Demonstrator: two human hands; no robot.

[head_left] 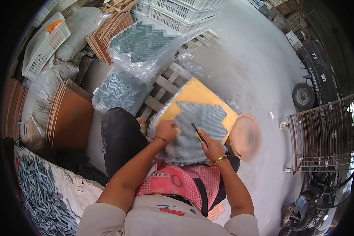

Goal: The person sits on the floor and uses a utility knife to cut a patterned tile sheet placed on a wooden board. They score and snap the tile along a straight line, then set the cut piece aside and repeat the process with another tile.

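Note:
On my lap lies a yellow-orange board [196, 89] with a grey mesh-backed tile sheet [200, 114] on it. The sheet's edges are stepped in a zigzag. My right hand [213, 149] grips a black and yellow utility knife [198, 133] over the right part of the mesh, its dark tip pointing away from me and to the left. My left hand [167, 130] rests at the sheet's left edge with its fingers curled closed. Whatever those fingers pinch is hidden. A small tan patch shows beside its fingertips.
A round orange-brown tub [244, 137] stands right of the board. Beyond are plastic-wrapped herringbone tile stacks [141, 41], a wooden pallet [155, 100] and white crates [181, 17]. Loose grey tile strips [43, 192] lie lower left, brown boards [69, 118] left, a wheeled rack [324, 135] right.

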